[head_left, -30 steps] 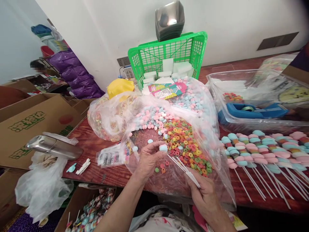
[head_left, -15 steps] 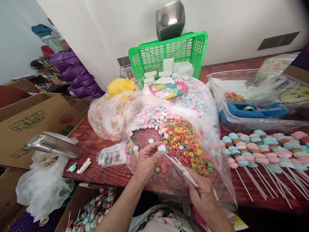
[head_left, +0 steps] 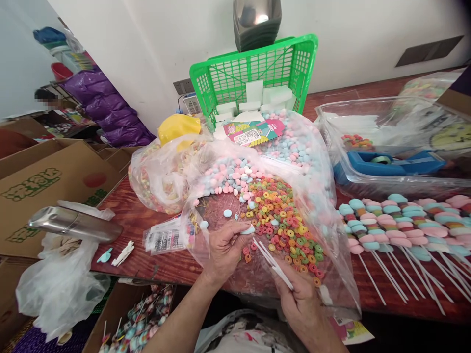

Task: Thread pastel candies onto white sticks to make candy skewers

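Between thumb and fingers, my left hand (head_left: 226, 247) pinches a pale blue candy (head_left: 249, 229). My right hand (head_left: 300, 294) is closed around several white sticks (head_left: 270, 257), whose tips point up toward that candy; a small gap seems to lie between them. Beneath both hands spreads a clear plastic bag (head_left: 221, 206). On it lie a heap of colourful ring candies (head_left: 283, 215) and, behind that, pink and blue candies (head_left: 235, 174). One loose blue candy (head_left: 227, 213) lies just above my left hand.
Finished-looking candy skewers (head_left: 397, 225) lie in rows at right, below a clear tub (head_left: 393, 110) with a blue tape dispenser (head_left: 393, 162). A green basket (head_left: 253, 56) stands at the back. At left are a steel flask (head_left: 75, 224) and a cardboard box (head_left: 55, 176).
My left hand has turned the candy, so it now shows edge-on and blue rather than pink and blue. The right hand with the sticks has shifted slightly left and down.
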The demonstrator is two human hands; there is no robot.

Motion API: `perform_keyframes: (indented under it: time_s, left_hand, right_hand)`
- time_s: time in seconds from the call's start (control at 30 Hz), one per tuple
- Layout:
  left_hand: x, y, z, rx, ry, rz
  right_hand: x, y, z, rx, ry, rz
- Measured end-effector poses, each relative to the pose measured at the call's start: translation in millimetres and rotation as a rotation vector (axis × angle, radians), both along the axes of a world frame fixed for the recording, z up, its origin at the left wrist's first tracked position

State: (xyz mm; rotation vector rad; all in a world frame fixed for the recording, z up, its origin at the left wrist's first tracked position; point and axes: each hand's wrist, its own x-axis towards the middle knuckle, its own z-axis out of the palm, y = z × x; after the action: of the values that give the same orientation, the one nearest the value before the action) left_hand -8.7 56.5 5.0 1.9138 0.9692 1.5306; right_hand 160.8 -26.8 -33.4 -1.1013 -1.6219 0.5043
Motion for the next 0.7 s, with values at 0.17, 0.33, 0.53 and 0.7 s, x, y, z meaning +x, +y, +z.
perform_keyframes:
  time_s: [0.17, 0.33, 0.53, 0.7]
  left_hand:
    - [0, 2, -1.9, 0.09, 0.111, -0.065]
    - [7, -1, -12.7, -0.129, -0.09, 0.012]
    - [18, 0, -14.5, -0.162, -0.136, -0.003]
    - [15, 0, -16.6, -0.443, -0.19, -0.077]
  right_hand:
    - [1, -1, -7.2, -0.079, 0.063, -0.038]
    - [-8, -3, -13.8, -0.15, 0.14, -0.075]
    - [-18, -3, -18.3, -0.168, 0.219, -0.058]
    - [-7, 5, -11.0, -0.166, 0.143, -0.087]
